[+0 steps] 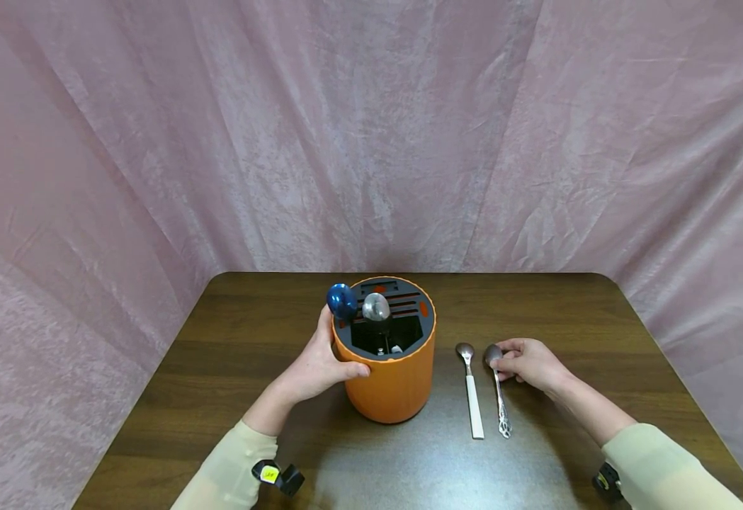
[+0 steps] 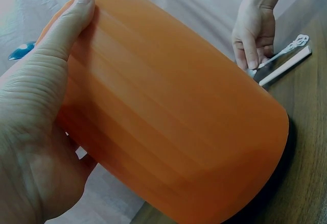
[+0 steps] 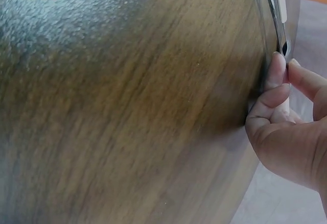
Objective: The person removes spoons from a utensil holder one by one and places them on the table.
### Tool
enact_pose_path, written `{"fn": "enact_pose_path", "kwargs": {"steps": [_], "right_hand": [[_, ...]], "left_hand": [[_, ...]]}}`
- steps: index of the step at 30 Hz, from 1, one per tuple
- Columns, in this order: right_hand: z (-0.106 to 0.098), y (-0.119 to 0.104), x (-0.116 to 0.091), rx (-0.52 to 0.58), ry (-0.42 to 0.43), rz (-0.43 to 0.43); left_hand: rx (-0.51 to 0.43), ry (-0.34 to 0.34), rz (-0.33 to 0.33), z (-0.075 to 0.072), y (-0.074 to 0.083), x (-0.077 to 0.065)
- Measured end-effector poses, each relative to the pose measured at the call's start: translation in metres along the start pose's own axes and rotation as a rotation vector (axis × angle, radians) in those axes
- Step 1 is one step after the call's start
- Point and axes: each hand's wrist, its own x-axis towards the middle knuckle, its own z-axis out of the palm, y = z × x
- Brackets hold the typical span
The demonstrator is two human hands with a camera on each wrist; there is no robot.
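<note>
My left hand (image 1: 319,365) grips the upper left side of an orange round utensil holder (image 1: 389,389), thumb in front and fingers behind. The holder stands upright, with a dark slotted top. Out of it rise a shiny blue spoon (image 1: 342,302) and a silver spoon (image 1: 376,307), their handles mostly hidden. To the right, my right hand (image 1: 527,365) pinches a metal spoon with an ornate handle (image 1: 501,411) near its bowl. That spoon lies on or just over the table; I cannot tell which. Left of it lies a white-handled spoon (image 1: 474,404).
The dark wooden table (image 1: 250,319) has rounded far corners. Pink cloth (image 1: 371,142) hangs behind it and along its sides. A small dark camera (image 1: 278,476) is strapped to my left wrist, another (image 1: 608,480) to my right.
</note>
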Motion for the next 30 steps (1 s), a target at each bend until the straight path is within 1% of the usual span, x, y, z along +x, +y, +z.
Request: {"fn": "enact_pose_path", "kwargs": {"steps": [3, 8, 14, 19, 22, 26, 28, 30], "right_hand": [[0.0005, -0.0012, 0.0002, 0.006, 0.007, 0.009], [0.0015, -0.0018, 0.0009, 0.005, 0.022, 0.001], [-0.0002, -0.0033, 0.0010, 0.000, 0.043, 0.000], [-0.0017, -0.0033, 0.0009, -0.011, 0.056, 0.001], [-0.0019, -0.0020, 0.0000, -0.016, 0.072, 0.001], [0.0004, 0.0008, -0.0027, -0.022, 0.056, 0.029], [0.0009, 0.0014, -0.0040, -0.028, 0.059, 0.046], [-0.0012, 0.0004, -0.0051, -0.043, 0.072, 0.037]], "left_hand": [[-0.001, 0.001, 0.003, 0.0005, 0.0004, 0.0008], [0.003, 0.003, -0.002, 0.0007, 0.0009, 0.0019], [0.008, 0.006, -0.016, 0.0007, 0.0013, 0.0039], [0.003, 0.008, -0.015, 0.0007, 0.0018, 0.0049], [-0.002, 0.010, -0.014, 0.0012, 0.0009, 0.0035], [0.000, -0.002, -0.013, 0.0017, -0.0012, -0.0015], [0.003, -0.003, -0.005, 0.0015, -0.0022, -0.0023], [0.004, 0.004, 0.008, 0.0010, -0.0022, -0.0012]]}}
